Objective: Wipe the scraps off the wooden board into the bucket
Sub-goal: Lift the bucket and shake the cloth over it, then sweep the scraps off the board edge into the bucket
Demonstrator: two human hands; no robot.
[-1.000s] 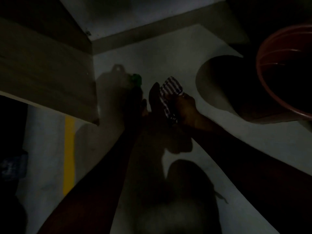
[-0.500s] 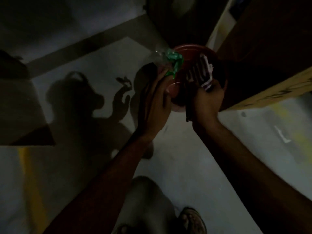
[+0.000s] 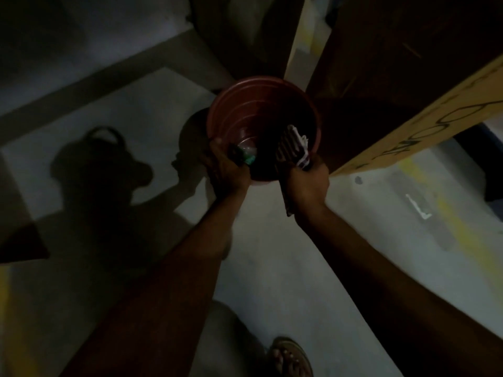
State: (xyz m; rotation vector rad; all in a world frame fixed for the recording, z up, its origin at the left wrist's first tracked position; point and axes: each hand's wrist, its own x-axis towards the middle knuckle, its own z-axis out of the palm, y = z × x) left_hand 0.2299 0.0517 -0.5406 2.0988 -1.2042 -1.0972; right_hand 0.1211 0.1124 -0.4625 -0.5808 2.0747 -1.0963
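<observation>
Left hand [image 3: 229,172] at bucket [image 3: 217,110], scraps [image 3: 249,157] indistinct; right hand [image 3: 307,180] grips cloth [image 3: 295,142].

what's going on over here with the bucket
A person stands over a red bucket on the floor, in dim light. The left hand holds the green and clear scraps just inside the bucket's near rim. They appear not yet let go, though it is too dark to be sure. The right hand grips a striped cloth over the bucket's mouth.
</observation>
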